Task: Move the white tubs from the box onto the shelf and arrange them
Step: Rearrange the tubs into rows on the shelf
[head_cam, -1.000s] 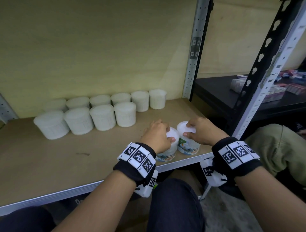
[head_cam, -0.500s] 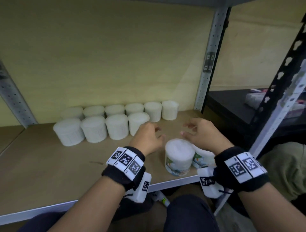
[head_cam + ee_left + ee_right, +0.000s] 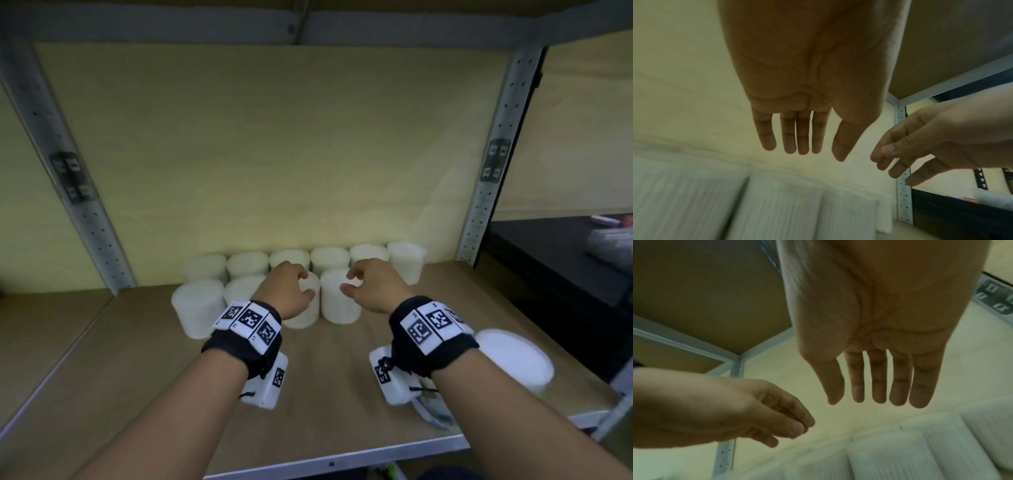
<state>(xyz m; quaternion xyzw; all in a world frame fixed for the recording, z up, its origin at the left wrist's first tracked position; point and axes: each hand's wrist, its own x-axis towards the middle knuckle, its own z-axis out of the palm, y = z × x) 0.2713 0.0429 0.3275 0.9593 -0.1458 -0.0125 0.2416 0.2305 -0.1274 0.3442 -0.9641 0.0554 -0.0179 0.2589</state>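
- White tubs (image 3: 340, 301), ribbed and cylindrical, stand in two rows at the back of the shelf (image 3: 137, 377).
- Another tub (image 3: 513, 363) sits near the front right edge.
- Left hand (image 3: 287, 291) and right hand (image 3: 373, 287) hover above the rows, fingers spread, holding nothing.
- Bare board lies in front.

White tubs (image 3: 340, 301) are lined up in two rows at the back of the shelf (image 3: 137, 377). Six round tubs are stood upright in the back row (image 3: 246, 263), close to the wall. Four more are stood in the front row (image 3: 197, 306), just ahead of them, side by side; two of these are partly hidden. All look plain white with ribbed sides. One more tub (image 3: 513, 359) is seen near the front right edge of the shelf, well apart from the rows, its round white top blurred.
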